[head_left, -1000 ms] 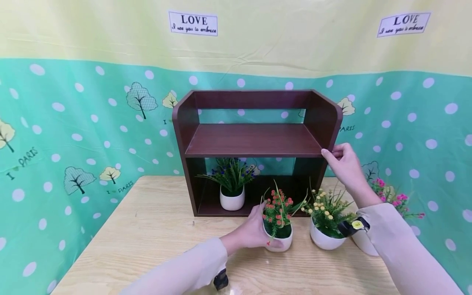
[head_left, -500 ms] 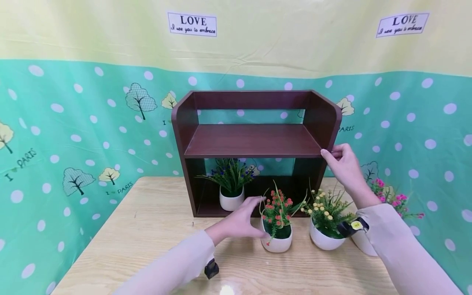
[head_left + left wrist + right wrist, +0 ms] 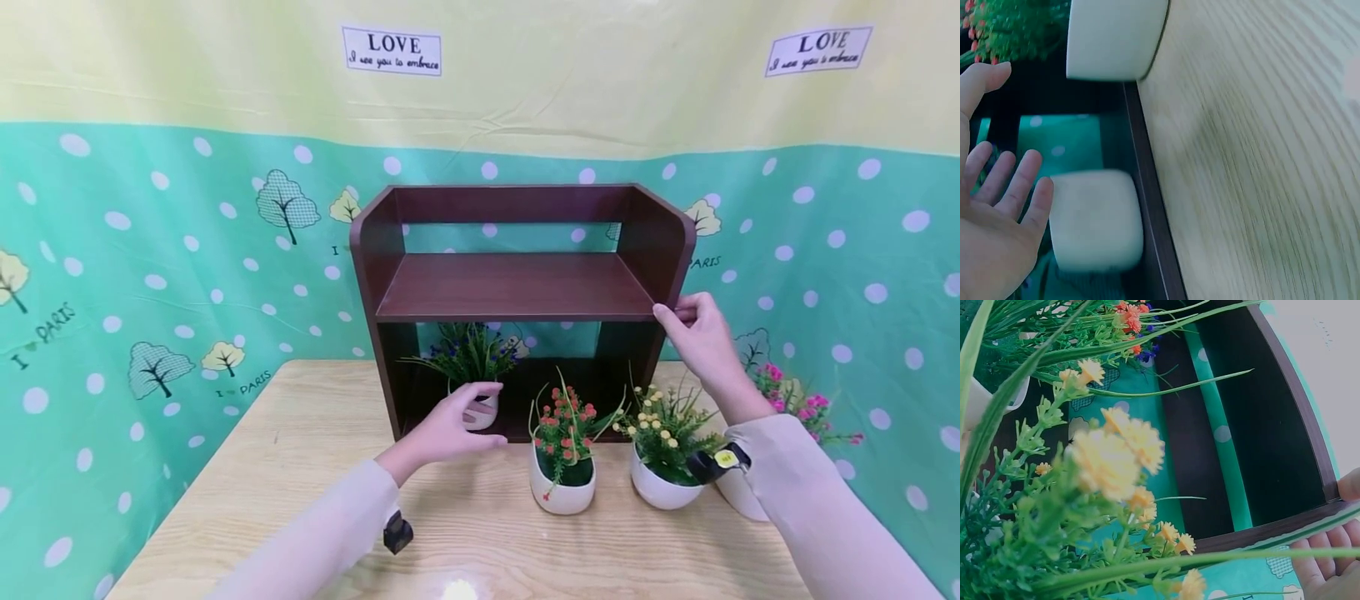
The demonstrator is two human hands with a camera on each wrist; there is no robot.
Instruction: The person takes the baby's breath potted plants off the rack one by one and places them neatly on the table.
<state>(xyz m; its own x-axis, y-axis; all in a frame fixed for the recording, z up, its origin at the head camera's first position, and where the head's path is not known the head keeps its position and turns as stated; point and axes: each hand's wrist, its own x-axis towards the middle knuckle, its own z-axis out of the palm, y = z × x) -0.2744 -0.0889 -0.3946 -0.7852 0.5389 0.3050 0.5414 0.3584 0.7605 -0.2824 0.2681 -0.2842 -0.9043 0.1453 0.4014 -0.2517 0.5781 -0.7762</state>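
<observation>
My left hand (image 3: 450,432) is open, thumb and fingers spread, in front of the potted plant with blue flowers (image 3: 468,354) on the lower level of the dark brown shelf (image 3: 517,283). In the left wrist view its fingertips overlap the edge of that plant's white pot (image 3: 1097,222). My right hand (image 3: 705,346) holds the shelf's right side panel at mid-height, thumb on the front edge and fingers around the outer side. To the right of the left hand stands a potted plant with red flowers (image 3: 566,487), upright on the table.
A yellow-flowered potted plant (image 3: 663,483) and a pink-flowered one (image 3: 810,408) stand on the right of the wooden table (image 3: 247,500), by the right forearm. Behind the shelf hangs a green and yellow patterned cloth (image 3: 225,217).
My left hand has let go of the red-flowered plant's pot and moved left, over to the blue-flowered plant. The right hand stays on the shelf's side.
</observation>
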